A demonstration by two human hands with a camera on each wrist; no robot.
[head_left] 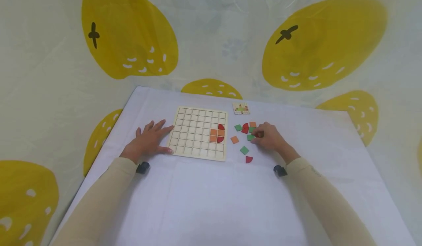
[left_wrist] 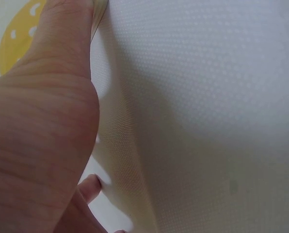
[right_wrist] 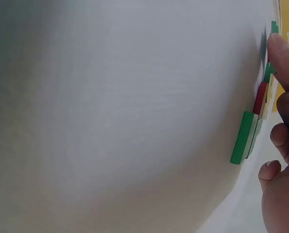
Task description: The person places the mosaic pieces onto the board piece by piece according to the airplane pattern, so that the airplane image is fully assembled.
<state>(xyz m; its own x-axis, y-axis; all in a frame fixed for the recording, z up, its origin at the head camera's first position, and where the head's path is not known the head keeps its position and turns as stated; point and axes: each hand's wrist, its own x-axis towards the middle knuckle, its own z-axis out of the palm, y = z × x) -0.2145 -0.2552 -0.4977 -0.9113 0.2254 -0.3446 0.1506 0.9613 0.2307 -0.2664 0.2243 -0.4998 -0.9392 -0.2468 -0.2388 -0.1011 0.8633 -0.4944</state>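
Note:
A pale square grid board (head_left: 191, 136) lies on the table. My left hand (head_left: 148, 141) is spread flat at its left side, with fingertips and thumb touching the edge. Towards the board's right side, orange square tiles (head_left: 213, 138) sit in the cells with red quarter-round tiles (head_left: 221, 127) above and below. To the right of the board, my right hand (head_left: 270, 138) has curled fingers, and its thumb and forefinger pinch a green square tile (head_left: 250, 137) among loose tiles. In the right wrist view, green tiles (right_wrist: 243, 138) and a red tile (right_wrist: 260, 97) show near the fingers.
A small pattern card (head_left: 241, 108) lies behind the loose tiles. Nearer me are another green tile (head_left: 244, 150) and a red quarter-round tile (head_left: 249, 159); an orange tile (head_left: 234, 140) lies beside the board. A white cloth covers the table (head_left: 204, 198).

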